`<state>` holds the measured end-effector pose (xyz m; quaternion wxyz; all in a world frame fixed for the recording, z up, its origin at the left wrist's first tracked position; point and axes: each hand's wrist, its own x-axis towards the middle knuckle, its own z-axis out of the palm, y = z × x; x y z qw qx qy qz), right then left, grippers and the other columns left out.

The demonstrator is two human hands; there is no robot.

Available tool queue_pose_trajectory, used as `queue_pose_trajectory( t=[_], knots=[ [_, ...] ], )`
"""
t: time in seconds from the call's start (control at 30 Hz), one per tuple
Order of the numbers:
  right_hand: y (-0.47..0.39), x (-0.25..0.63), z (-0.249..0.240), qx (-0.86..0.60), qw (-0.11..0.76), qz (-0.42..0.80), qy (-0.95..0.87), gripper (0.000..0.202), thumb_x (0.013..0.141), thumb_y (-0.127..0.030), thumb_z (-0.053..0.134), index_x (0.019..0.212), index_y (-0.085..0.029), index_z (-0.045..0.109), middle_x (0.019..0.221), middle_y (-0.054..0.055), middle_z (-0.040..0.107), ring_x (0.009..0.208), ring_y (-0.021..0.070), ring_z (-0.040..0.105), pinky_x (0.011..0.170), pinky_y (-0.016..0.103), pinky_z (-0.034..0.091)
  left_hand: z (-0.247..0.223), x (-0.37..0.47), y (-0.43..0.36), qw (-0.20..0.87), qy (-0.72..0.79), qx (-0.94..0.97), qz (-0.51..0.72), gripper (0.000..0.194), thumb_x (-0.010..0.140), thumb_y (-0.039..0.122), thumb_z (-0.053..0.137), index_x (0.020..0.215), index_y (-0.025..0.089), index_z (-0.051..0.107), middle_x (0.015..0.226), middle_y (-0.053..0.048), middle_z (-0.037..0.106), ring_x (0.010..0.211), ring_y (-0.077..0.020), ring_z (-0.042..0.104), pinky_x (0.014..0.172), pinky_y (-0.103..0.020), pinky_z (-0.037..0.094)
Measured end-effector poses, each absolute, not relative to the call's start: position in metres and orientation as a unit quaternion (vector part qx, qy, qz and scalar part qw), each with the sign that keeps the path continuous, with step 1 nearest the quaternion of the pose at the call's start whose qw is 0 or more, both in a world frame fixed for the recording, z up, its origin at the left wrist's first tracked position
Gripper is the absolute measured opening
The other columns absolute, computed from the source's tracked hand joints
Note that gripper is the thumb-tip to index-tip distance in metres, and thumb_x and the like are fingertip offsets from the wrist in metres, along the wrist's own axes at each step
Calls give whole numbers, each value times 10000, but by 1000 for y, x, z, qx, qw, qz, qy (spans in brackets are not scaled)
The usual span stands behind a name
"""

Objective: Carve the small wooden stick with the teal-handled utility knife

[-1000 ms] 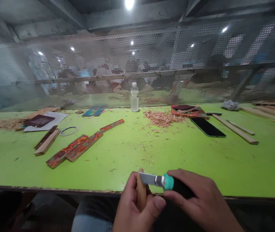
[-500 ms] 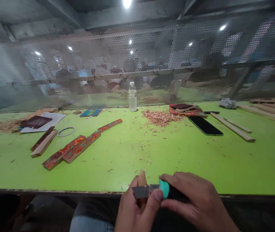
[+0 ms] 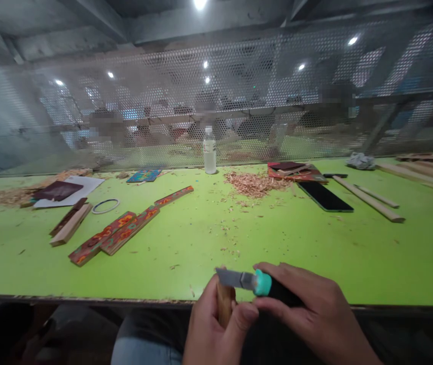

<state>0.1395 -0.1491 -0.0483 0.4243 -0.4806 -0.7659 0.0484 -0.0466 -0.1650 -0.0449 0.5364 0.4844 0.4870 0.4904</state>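
My left hand [image 3: 216, 324] is closed around a small piece of wood [image 3: 224, 303] that stands up between thumb and fingers at the table's front edge. In my right hand [image 3: 308, 304] is a utility knife [image 3: 275, 289] with a black handle and a turquoise collar. Its blade [image 3: 235, 278] points left and crosses over the top end of the wood; whether it touches cannot be made out. The left thumb lies just below the blade, close to the right fingertips. Part of the wood is hidden inside the left palm.
Painted wood strips [image 3: 125, 230] and a bangle-like ring [image 3: 106, 206] lie left on the green table [image 3: 201, 243]. A water bottle [image 3: 209, 152] stands at the back by a perforated screen [image 3: 239, 101]. Right are wood shavings [image 3: 254, 184], a phone [image 3: 325, 196] and a wooden-handled tool [image 3: 370, 198].
The knife blade has moved up and slightly right, from beside my left thumb to the wood's top end. My left thumb has come away from the knife's collar; both hands keep their holds.
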Motion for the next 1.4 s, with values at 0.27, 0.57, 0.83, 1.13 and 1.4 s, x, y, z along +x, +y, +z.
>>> queue_pose_trajectory(
  t=[0.27, 0.57, 0.83, 1.13, 1.4],
  knots=[
    [-146, 145, -46, -430, 364, 62, -824, 496, 946, -676, 578, 1114, -240, 746, 727, 3, 722, 615, 158, 679, 568, 259, 486, -59, -42, -170, 504, 523, 477, 494, 650, 761, 746, 729, 1113, 200, 715, 1193, -159, 741, 1223, -355, 616, 1019, -412, 492],
    [-151, 141, -50, -456, 360, -5, -814, 497, 963, -657, 564, 1135, -229, 749, 791, 39, 743, 680, 176, 693, 625, 276, 510, -55, -44, -168, 436, 565, 508, 482, 652, 860, 613, 688, 1329, 161, 666, 1187, -166, 762, 1104, -343, 707, 917, -385, 523],
    [-151, 140, -54, -493, 410, 2, -767, 426, 958, -600, 623, 1180, -252, 727, 880, 34, 778, 759, 187, 730, 694, 274, 535, -51, -44, -165, 403, 596, 544, 433, 522, 912, 707, 565, 855, 205, 698, 739, -63, 709, 727, -246, 631, 695, -322, 426],
    [-151, 143, -54, -482, 456, 67, -745, 396, 914, -585, 695, 1171, -286, 732, 957, 19, 806, 819, 192, 758, 745, 259, 564, -38, -50, -162, 563, 470, 496, 465, 634, 724, 794, 729, 889, 182, 712, 690, 18, 499, 667, -146, 426, 623, -237, 385],
    [-148, 150, -46, -420, 378, 77, -822, 467, 949, -654, 596, 1155, -259, 735, 745, -5, 724, 623, 154, 682, 578, 261, 481, -50, -46, -168, 616, 441, 421, 499, 762, 690, 683, 842, 1220, 162, 671, 1028, -112, 712, 1017, -275, 657, 940, -372, 525]
  ],
)
